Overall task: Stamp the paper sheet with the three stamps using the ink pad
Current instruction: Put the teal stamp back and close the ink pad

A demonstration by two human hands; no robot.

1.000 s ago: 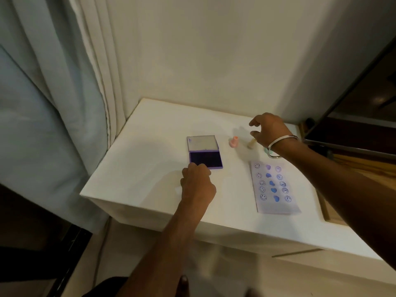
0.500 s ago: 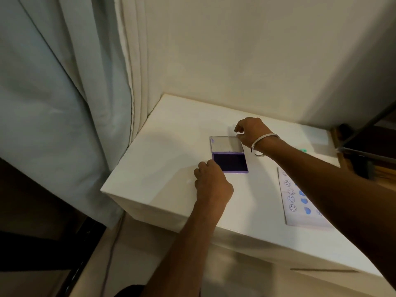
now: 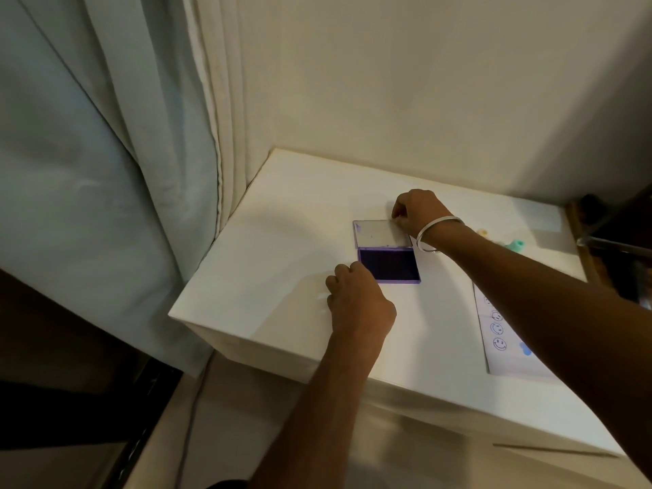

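The purple ink pad (image 3: 388, 264) lies open on the white table (image 3: 282, 259), its clear lid (image 3: 375, 234) folded flat behind the dark ink. My right hand (image 3: 418, 211) pinches the lid's far right corner. My left hand (image 3: 360, 298), fingers curled, presses against the pad's near left corner. The paper sheet (image 3: 497, 333), printed with smiley faces and blue marks, lies to the right, mostly hidden under my right forearm. A teal stamp (image 3: 515, 246) and a pale yellow stamp (image 3: 482, 232) show just beyond that arm. A third stamp is not visible.
A grey-blue curtain (image 3: 106, 171) hangs along the table's left side, and a cream wall (image 3: 423, 100) runs behind it. Dark furniture (image 3: 621, 248) borders the table's right edge. The table's front edge drops off just below my left wrist.
My right hand left the stamps, crossed to the ink pad and closed on the lid's far corner. The view swung left. My left hand stayed at the pad's near corner.
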